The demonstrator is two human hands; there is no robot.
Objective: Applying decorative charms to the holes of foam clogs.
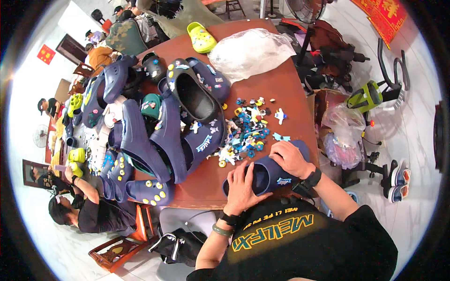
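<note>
A navy clog point(273, 174) lies at the near right edge of the table, between my hands. My left hand point(241, 189) is closed around one end of it, by the foot opening, with the thumb at its near side. The fingers of my right hand point(293, 159) are bent over its upper, close to the other end. On the clog's near side sits a light blue star-shaped charm point(283, 181) with lettering. What my right fingertips press is hidden. Just beyond the clog is a heap of small colourful shoe charms point(246, 131), with a loose light blue charm point(281, 136) beside it.
Navy clogs point(140, 140) with charms are piled on the left; a black clog point(190, 96) lies on top. A lime clog point(201, 38) and a white plastic bag point(251, 54) occupy the far end. A co-worker point(89, 206) sits at left. A fan point(307, 7) stands behind.
</note>
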